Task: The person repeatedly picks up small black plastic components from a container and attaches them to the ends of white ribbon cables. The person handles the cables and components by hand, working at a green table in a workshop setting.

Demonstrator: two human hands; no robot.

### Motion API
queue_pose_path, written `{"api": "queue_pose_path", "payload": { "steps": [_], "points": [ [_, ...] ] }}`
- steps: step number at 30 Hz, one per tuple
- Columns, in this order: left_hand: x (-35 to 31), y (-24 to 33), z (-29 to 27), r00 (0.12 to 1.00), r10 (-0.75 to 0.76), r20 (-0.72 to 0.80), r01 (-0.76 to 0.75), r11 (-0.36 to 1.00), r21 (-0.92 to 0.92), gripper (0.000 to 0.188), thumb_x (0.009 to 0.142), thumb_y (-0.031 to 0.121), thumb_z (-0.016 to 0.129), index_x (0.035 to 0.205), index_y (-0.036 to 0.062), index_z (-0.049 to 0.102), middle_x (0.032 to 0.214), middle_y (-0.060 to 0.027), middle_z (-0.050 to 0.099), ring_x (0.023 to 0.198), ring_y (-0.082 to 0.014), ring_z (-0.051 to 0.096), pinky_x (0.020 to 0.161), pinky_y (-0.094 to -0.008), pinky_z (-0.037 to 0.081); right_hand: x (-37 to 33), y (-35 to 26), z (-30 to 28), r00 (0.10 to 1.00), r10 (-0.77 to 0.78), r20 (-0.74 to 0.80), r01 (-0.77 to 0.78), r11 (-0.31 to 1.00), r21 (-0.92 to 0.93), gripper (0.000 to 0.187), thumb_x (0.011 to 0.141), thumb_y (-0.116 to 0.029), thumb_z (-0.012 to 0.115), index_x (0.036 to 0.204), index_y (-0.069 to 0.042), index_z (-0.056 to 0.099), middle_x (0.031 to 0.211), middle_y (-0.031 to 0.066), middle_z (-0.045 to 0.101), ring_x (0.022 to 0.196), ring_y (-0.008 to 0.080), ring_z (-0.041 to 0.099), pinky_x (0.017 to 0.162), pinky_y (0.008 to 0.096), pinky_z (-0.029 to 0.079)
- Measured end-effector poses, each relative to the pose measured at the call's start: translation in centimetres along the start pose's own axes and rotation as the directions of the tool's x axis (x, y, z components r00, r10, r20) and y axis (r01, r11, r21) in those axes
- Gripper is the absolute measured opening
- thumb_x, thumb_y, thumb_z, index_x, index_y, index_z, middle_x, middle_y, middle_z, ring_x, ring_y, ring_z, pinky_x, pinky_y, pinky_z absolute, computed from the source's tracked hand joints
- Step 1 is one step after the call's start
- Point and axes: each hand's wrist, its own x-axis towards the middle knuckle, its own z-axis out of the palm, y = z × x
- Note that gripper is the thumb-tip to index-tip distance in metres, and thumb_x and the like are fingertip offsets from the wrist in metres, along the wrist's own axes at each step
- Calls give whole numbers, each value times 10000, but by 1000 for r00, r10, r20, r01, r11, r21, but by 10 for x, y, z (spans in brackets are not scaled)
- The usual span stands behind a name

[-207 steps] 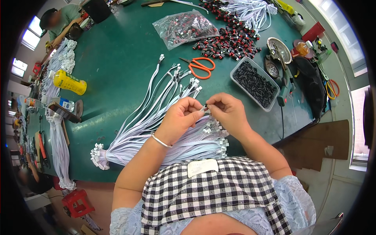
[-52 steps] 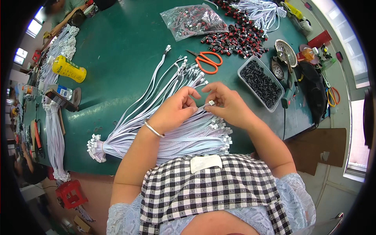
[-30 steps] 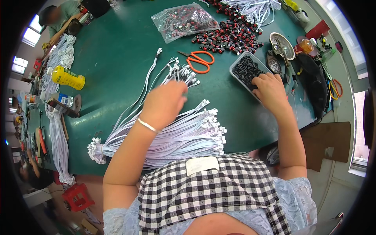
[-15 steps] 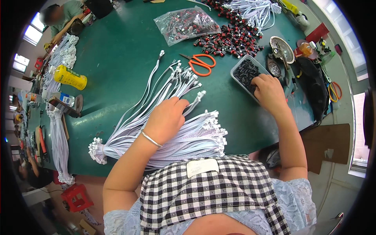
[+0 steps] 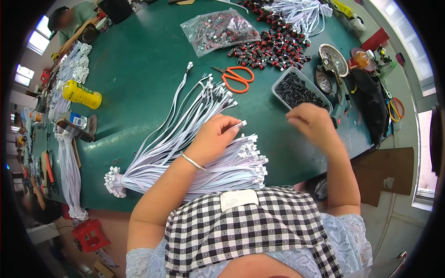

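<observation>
Between the thumb and fingers of my left hand (image 5: 214, 139) is the end of a white cable, its small white connector (image 5: 244, 123) sticking out past the fingertips. Under that forearm lies a tied bundle of white flat cables (image 5: 153, 163), its connectors fanned out to the right. My right hand (image 5: 313, 124) hovers at the near edge of a clear plastic box (image 5: 283, 99) filled with small black tube-like pieces (image 5: 299, 91). Its fingers are pinched together; anything between them is too small to make out.
Orange-handled scissors (image 5: 238, 79) lie beyond the cables. A pile of red-and-black parts (image 5: 273, 51) and a clear bag (image 5: 220, 30) of similar parts are farther off. A metal bowl (image 5: 334, 60) stands right, a yellow bottle (image 5: 82, 94) left. A person (image 5: 76, 23) sits far left.
My right hand has come out of the box of black pieces, toward me. My left hand has shifted slightly right, still holding the cable end.
</observation>
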Motion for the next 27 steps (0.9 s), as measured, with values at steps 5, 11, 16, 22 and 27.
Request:
{"api": "queue_pose_path", "payload": {
  "steps": [5, 11, 16, 22, 27],
  "points": [
    [-1, -4, -7, 963, -185, 195, 264, 793, -549, 212, 871, 76, 575, 1067, -2, 593, 828, 9, 569, 714, -58, 505, 664, -193, 430, -15, 4, 37, 976, -138, 170, 167, 972, -166, 73, 786, -88, 614, 834, -33, 613, 811, 102, 592, 832, 287, 579, 749, 387, 472],
    [1, -12, -10, 954, -161, 253, 296, 650, -700, 189, 862, 28, 571, 1049, 2, 566, 809, -8, 568, 701, -83, 523, 665, -212, 459, -11, 10, 41, 976, -123, 179, 156, 970, -187, 66, 782, -82, 613, 829, -36, 624, 831, 104, 588, 854, 287, 571, 753, 378, 471],
    [2, -16, -12, 938, -165, 304, 339, 605, -721, 132, 864, 37, 584, 993, 22, 563, 803, -8, 571, 686, -90, 528, 648, -213, 455, -1, -16, 32, 982, 125, 140, -153, 965, 213, 92, 792, -31, 632, 878, -21, 663, 858, 90, 610, 799, 210, 605, 714, 299, 483],
    [4, -16, -10, 938, -158, 309, 335, 646, -686, 122, 851, 60, 618, 960, 52, 563, 789, 7, 565, 655, -77, 515, 605, -204, 433, 24, -33, 71, 988, 104, -111, 4, 710, 705, 119, 803, -26, 643, 916, -8, 672, 841, 55, 615, 790, 129, 604, 686, 253, 479],
    [2, -16, -9, 953, -123, 278, 285, 679, -676, 121, 844, 93, 641, 928, 59, 560, 777, 19, 556, 635, -47, 512, 558, -176, 418, 38, -44, 83, 994, 106, -28, -51, 671, 739, 124, 827, -1, 618, 943, 15, 659, 894, 64, 610, 820, 127, 615, 721, 239, 495]
  ]
}}
